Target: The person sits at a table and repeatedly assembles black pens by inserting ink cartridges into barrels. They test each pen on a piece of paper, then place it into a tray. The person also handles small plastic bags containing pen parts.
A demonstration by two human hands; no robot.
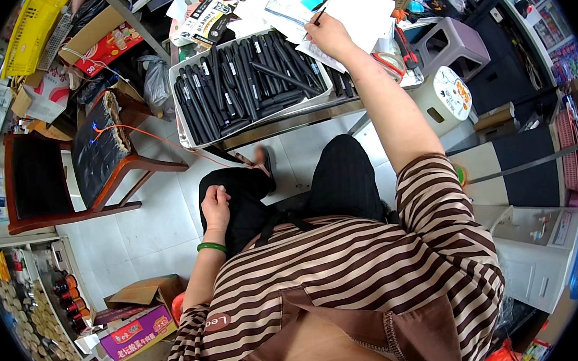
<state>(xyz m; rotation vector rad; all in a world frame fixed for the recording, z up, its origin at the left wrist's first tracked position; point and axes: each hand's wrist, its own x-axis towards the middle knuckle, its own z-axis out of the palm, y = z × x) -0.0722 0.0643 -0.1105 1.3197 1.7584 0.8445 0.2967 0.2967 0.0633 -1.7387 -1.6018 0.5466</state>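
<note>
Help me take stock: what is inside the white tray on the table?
The white tray holds many slim black sticks, one slanting across the top. They cover nearly all its floor, so anything beneath the top layer cannot be seen.

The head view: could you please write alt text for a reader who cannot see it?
The right-hand grip holds a slim, dark, pen-like object over white papers. Beside them, a white tray is filled with black stick-like objects. The left-hand grip, with a green bangle at its wrist, shows against black trousers.
</note>
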